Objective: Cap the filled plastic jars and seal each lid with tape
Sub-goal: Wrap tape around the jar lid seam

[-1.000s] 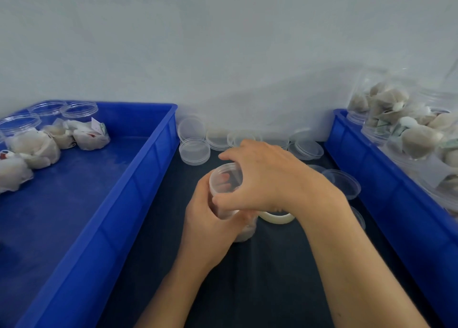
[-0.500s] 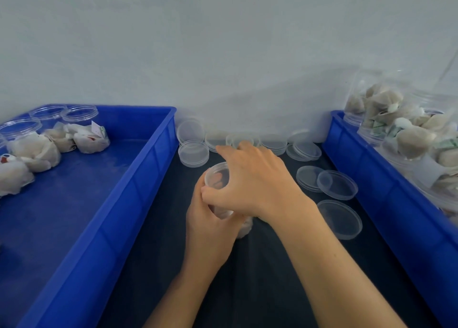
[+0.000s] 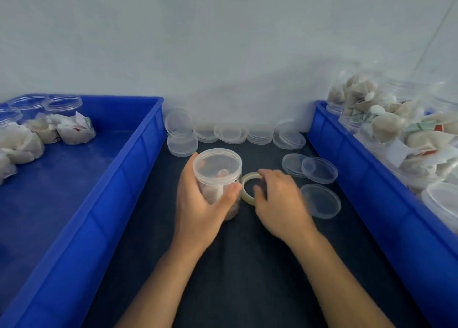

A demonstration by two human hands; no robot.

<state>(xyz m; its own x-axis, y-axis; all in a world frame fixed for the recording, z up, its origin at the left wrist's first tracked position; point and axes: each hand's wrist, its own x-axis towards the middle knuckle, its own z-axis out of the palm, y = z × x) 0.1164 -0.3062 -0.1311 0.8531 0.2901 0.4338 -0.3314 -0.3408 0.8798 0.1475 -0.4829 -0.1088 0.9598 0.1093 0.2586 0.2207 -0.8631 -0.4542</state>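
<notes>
**Capped jar in my left, tape under my right**

My left hand (image 3: 198, 204) wraps around the clear jar (image 3: 218, 176), thumb across its front; the lid (image 3: 216, 163) sits on top. The jar stands on the dark bench (image 3: 247, 265) between two blue bins (image 3: 81, 204). Just beside it, my right hand (image 3: 280, 204) curls its fingers over the tape roll (image 3: 245, 194); blur hides whether they actually pinch it. Spare lids (image 3: 319, 170) lie nearby.

Left hand (image 3: 202, 204) curled in a grip, right hand (image 3: 278, 201) blurred, fingers bent.
</notes>
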